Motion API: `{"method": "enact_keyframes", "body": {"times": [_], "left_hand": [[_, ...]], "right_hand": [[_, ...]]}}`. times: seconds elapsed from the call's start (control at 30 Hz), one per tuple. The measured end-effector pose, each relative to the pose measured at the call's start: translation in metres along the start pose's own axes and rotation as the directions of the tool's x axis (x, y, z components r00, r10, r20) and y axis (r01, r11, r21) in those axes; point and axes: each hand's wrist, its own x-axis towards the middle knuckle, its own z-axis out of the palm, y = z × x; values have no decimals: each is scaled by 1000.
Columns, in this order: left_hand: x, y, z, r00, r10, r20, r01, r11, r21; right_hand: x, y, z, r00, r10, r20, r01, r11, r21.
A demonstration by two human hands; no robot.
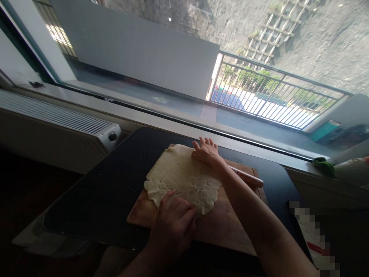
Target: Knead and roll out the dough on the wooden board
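Observation:
A wide, uneven sheet of pale dough [181, 169] lies on a wooden board [230, 219], its ragged near edge reaching over part of the board. My left hand [175, 215] is at that near edge, with its fingers curled in and closed on the dough. At the far right edge my right hand [206, 152] lies palm down, fingers spread and stretched forward. A rolling pin [252, 180] runs slantwise on the board beneath my right hand and forearm, which hide its middle. Its light brown right handle shows beyond the arm.
The board rests on a black table [106, 192] with rounded corners. A white radiator [57, 123] stands at the left. Along the table's far side runs a window sill [161, 121], with a green cloth-like thing [324, 166] at its right. A railing [268, 94] is outside the window.

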Motion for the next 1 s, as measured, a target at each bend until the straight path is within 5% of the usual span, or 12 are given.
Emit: {"method": "enact_keyframes", "body": {"times": [0.2, 0.43, 0.67, 0.83, 1.0], "left_hand": [[1, 0, -1, 1000, 11, -17, -11, 1000, -2], [-1, -1, 0, 1000, -3, -2, 3, 1000, -23], [1, -1, -1, 1000, -6, 11, 6, 1000, -29], [-2, 0, 1, 1000, -16, 3, 17, 998, -52], [-7, -3, 8, 999, -33, -23, 31, 996, -83]], "right_hand": [[-37, -12, 10, 982, -173, -70, 175, 984, 25], [2, 0, -4, 999, -42, 33, 43, 999, -19], [-36, -10, 12, 978, -189, -94, 192, 981, 29], [2, 1, 2, 999, -17, -43, 18, 1000, 17], [-30, -9, 11, 981, -175, -85, 178, 983, 40]]}}
